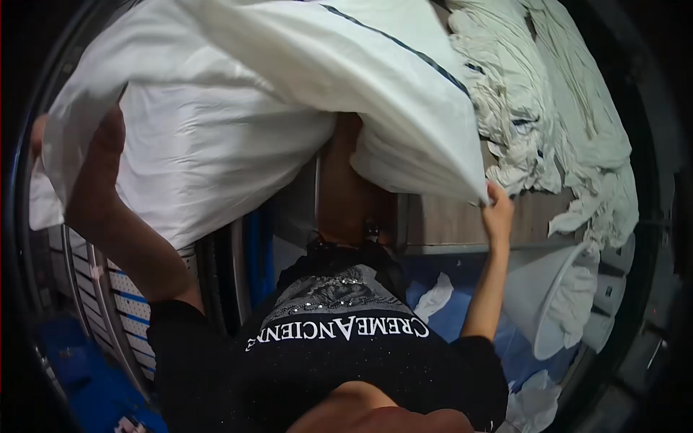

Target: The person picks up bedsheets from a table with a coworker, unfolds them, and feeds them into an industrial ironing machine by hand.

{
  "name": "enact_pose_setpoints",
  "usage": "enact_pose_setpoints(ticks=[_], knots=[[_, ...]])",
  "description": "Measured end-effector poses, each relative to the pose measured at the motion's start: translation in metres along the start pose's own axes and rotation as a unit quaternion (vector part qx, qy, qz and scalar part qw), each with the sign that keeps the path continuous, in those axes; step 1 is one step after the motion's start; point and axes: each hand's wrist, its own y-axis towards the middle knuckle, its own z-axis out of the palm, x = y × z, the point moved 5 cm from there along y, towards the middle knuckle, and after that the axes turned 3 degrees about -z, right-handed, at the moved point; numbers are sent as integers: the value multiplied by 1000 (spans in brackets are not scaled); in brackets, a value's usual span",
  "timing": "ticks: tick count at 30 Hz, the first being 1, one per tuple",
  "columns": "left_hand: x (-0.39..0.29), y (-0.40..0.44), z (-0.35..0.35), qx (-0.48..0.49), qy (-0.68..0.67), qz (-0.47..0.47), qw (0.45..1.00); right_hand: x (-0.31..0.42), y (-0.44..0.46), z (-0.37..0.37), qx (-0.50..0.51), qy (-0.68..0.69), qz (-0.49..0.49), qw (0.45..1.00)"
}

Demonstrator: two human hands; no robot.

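The white cloth (404, 101) hangs in front of the person, over the gap beside the wood-grained surface (451, 220). The right hand (498, 209) has its fingers pinched on a corner, presumably because a corner gives a firm hold and keeps that edge taut. The left hand (105, 155) is partly behind the cloth's far side (I cannot tell whether its fingers grip). Hands set wide apart seem to keep the cloth spread. Crumpled linen (505, 86) lies heaped to the right, apparently out of the way.

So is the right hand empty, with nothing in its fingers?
No, the right hand is pinching a corner of the big white cloth between its fingers.
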Motion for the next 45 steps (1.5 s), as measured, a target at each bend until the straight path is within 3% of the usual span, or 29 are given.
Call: enact_pose_setpoints(ticks=[3,5,6,8,9,11,14,16,17,20,22,23,24,25,26,27,28,29,30,31,32,33,35,37,38,39,41,43,45], knots=[[10,24,2,31,-11,-6,999,-31,72,-16,-46,-318,71,944],[10,36,5,49,-17,-10,999,-51,113,8,-8,-39,174,984],[10,39,6,55,-24,-12,998,-47,120,32,-77,198,186,959],[16,38,8,65,-42,-23,997,0,124,91,-85,451,40,888],[22,31,7,68,-54,-33,996,74,108,102,-96,284,-77,951],[31,25,3,66,-73,-53,994,182,82,90,-131,79,-216,964],[49,12,-3,62,-96,-83,990,170,117,146,-75,405,-130,902],[59,2,-9,66,-108,-98,987,158,109,141,42,225,-89,969],[63,-3,-13,68,-113,-103,986,151,90,143,8,149,-167,975],[84,-21,-31,90,-117,-131,980,87,-10,144,69,132,-227,962],[111,-46,-39,146,-1,-159,976,22,-79,135,97,140,-134,976],[118,-69,-30,119,255,-205,937,-2,-106,132,117,127,-81,982],[143,-91,-24,253,445,18,859,-21,-129,135,129,129,-35,983],[189,-113,-21,250,535,-158,792,-34,-143,142,140,128,12,982],[241,-140,-11,335,590,-149,719,-33,-148,154,150,128,5,980],[242,-166,18,207,491,-96,841,-31,-150,168,181,3,-16,983],[245,-188,62,254,520,-62,813,-24,-154,180,204,-122,-41,971],[248,-208,111,361,514,-83,774,14,-154,187,188,-25,-104,976],[233,-232,156,355,411,-99,834,51,-149,191,184,74,-169,965],[217,-248,193,387,326,-96,857,69,-152,205,129,63,-398,906],[197,-257,208,362,208,-97,903,77,-155,212,109,70,-514,848],[192,-261,210,306,152,-194,920,82,-159,218,84,76,-621,775],[188,-271,193,191,16,-306,933,93,-110,200,169,226,-365,887],[191,-273,153,71,-45,-275,958,92,-80,196,220,327,-61,917],[205,-286,125,-41,31,-201,978,88,-79,188,209,295,-87,928],[229,-306,96,-138,6,-292,946,78,-86,172,191,260,-104,941],[236,-325,29,-410,287,-176,848,72,-95,160,193,223,-105,950],[238,-319,-2,-552,220,-173,786,54,-98,168,232,196,-25,953],[265,-297,-20,-510,-27,-185,839,50,-101,186,253,155,-62,953]])
